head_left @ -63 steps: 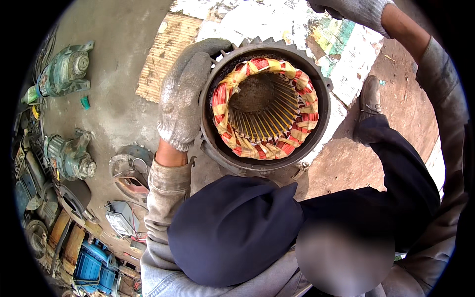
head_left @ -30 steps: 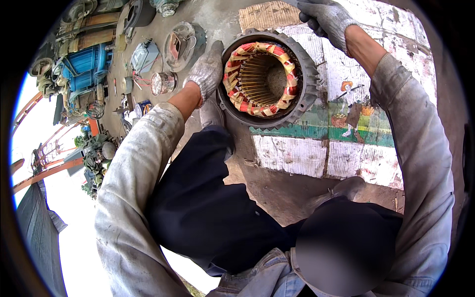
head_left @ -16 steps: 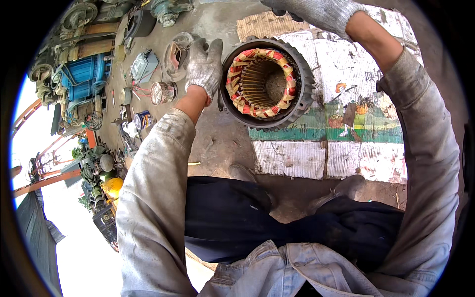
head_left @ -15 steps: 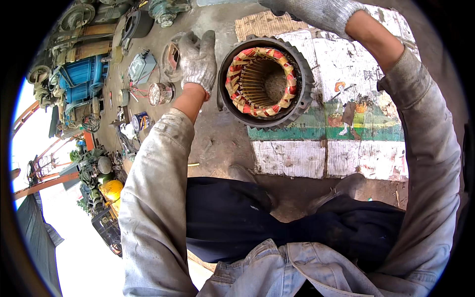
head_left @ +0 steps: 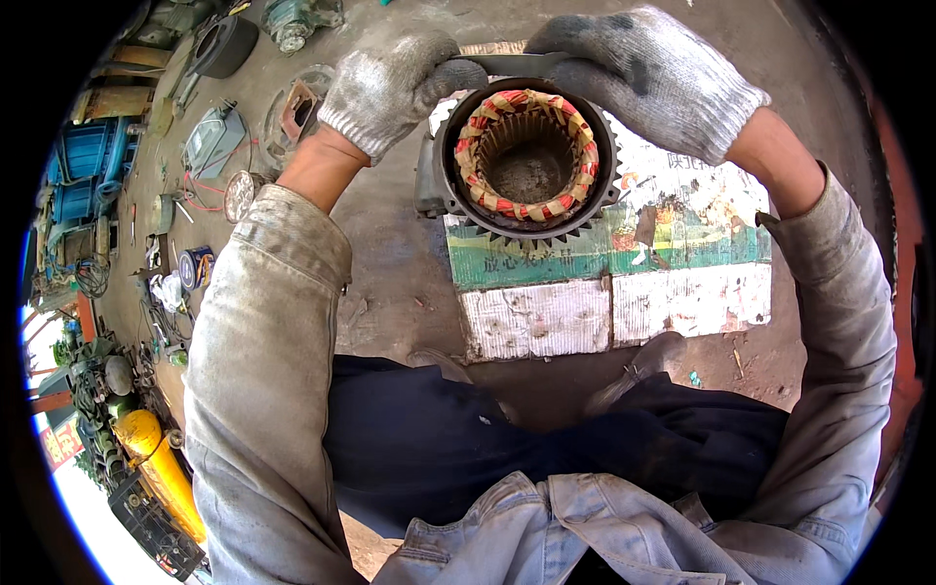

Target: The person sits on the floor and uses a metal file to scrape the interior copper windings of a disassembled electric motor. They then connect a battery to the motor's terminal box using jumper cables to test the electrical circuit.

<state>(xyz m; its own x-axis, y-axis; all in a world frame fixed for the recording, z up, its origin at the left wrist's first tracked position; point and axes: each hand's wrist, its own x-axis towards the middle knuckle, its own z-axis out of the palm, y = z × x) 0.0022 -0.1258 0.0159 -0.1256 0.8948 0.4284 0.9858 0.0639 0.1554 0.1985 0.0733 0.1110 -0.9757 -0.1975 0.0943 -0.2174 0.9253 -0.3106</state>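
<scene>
A motor stator in a dark finned housing (head_left: pixel 538 232) stands upright, its bore facing up. Red and cream tape wraps its ring of windings (head_left: pixel 470 156). Above the housing's far rim I hold a thin, flat dark grey strip (head_left: pixel 514 64) level between both hands. My left hand (head_left: pixel 395 93), in a grey-white knit glove, pinches the strip's left end. At the right end, my right hand (head_left: pixel 648 83), in a matching glove with dark smudges, closes on it with thumb and fingers. What the strip is made of, I cannot tell.
Flattened printed cardboard (head_left: pixel 536 317) lies beneath the housing. Along the left are a metal can (head_left: pixel 241 197), a blue tin (head_left: pixel 196 266), a grey box-like part (head_left: pixel 213 141) and a dark round housing (head_left: pixel 226 47). Further out lie blue machinery (head_left: pixel 86 166) and a yellow cylinder (head_left: pixel 161 468).
My hands have come together above the stator's far rim, the left moving from beside it and the right from the far right. Both now grip the strip. The view has shifted.
</scene>
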